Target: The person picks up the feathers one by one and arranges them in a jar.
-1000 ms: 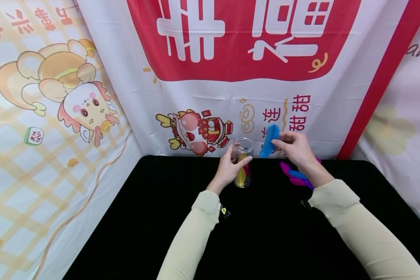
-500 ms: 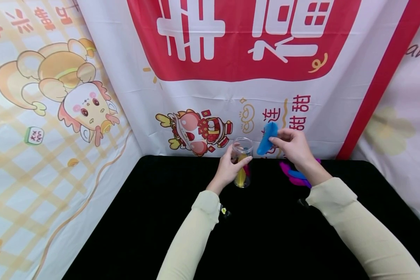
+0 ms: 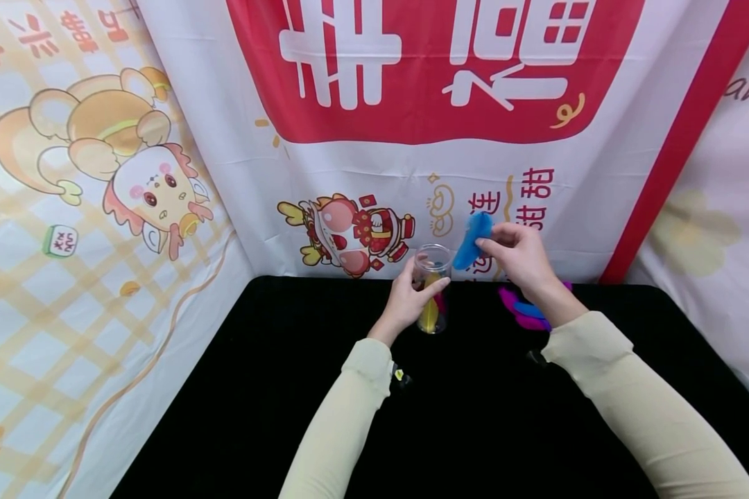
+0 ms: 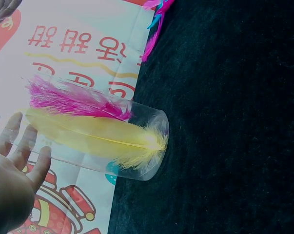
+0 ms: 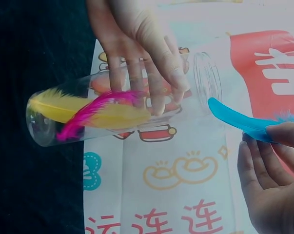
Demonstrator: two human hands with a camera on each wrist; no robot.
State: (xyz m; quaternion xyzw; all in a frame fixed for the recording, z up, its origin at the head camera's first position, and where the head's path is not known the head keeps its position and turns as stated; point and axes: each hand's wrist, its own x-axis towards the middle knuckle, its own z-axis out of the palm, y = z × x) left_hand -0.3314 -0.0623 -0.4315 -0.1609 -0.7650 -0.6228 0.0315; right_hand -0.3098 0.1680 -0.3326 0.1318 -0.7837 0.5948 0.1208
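Note:
A clear jar (image 3: 434, 258) stands upright near the back of the black table, its mouth uncovered. Inside it are a yellow feather (image 4: 93, 136) and a magenta feather (image 4: 78, 100). My left hand (image 3: 406, 298) grips the jar from the left, thumb in front and fingers behind. Between thumb and fingers my right hand (image 3: 521, 260) pinches a blue feather (image 3: 472, 241), up and to the right of the jar. In the right wrist view the feather's tip is right at the jar's rim.
Several magenta and blue feathers (image 3: 527, 310) lie on the black table (image 3: 462, 416) at the back right, partly hidden by my right forearm. A printed white cloth (image 3: 256, 194) hangs close behind the table's back edge.
My right hand has moved left and slightly up, bringing the blue feather closer to the jar's mouth. The left hand and the jar have stayed in place.

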